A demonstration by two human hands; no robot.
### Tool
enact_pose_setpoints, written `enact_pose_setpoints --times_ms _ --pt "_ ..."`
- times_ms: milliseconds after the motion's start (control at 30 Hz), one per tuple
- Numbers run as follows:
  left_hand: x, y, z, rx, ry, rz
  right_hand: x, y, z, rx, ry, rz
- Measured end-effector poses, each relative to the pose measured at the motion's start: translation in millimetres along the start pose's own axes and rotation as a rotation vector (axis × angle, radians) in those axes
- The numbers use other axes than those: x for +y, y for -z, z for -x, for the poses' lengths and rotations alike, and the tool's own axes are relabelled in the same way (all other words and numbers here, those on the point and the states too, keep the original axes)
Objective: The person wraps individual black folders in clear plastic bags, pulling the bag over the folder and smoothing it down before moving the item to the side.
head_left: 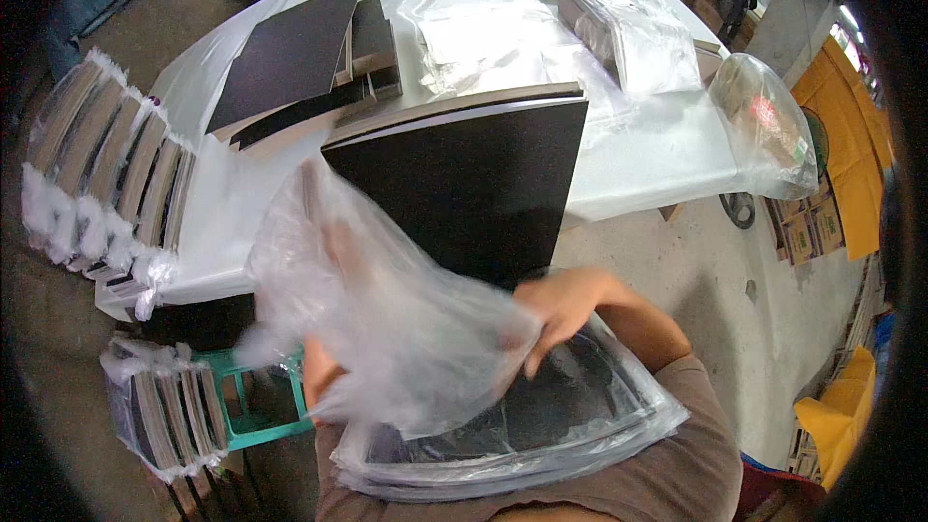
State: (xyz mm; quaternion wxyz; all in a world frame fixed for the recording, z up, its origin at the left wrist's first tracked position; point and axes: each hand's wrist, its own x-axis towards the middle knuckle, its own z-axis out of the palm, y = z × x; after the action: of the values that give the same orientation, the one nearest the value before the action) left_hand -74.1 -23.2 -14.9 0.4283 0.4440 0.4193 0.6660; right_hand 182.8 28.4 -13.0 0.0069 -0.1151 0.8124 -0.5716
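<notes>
A clear plastic bag (406, 329), blurred by motion, is spread in front of me. My right hand (563, 304) pinches its right edge, with the fingers bent downward. Through the film my left hand (333, 240) shows only as a smear, so its fingers cannot be made out. Just beyond the bag, a stack of black boards (464, 184) leans upright at the table's near edge. On my lap, under the bag and my right hand, lies a pile of black boards in clear plastic (570, 396).
The white-covered table (657, 155) carries loose black boards (290, 53), plastic sheets (483, 34) and a wrapped stack (628, 39). Bagged board bundles (111, 155) stand at the left, with another bundle (174, 411) by a green stool (266, 435). A stuffed clear bag (768, 126) hangs at the right corner.
</notes>
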Motion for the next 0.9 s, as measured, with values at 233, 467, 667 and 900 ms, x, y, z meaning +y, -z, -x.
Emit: enact_pose_setpoints --times_ms 233,467,667,900 --pt "-7 9 11 0.018 0.019 -0.042 12 -20 21 0.155 -0.085 -0.257" --pt "1 5 -9 0.042 0.009 -0.128 -20 12 54 0.894 -0.049 -0.177" --pt "16 -2 -44 0.102 -0.07 -0.662 -35 33 48 1.565 -0.411 0.723" --pt "-39 26 -47 0.215 -0.914 -1.116 -9 34 29 1.751 -0.478 1.104"
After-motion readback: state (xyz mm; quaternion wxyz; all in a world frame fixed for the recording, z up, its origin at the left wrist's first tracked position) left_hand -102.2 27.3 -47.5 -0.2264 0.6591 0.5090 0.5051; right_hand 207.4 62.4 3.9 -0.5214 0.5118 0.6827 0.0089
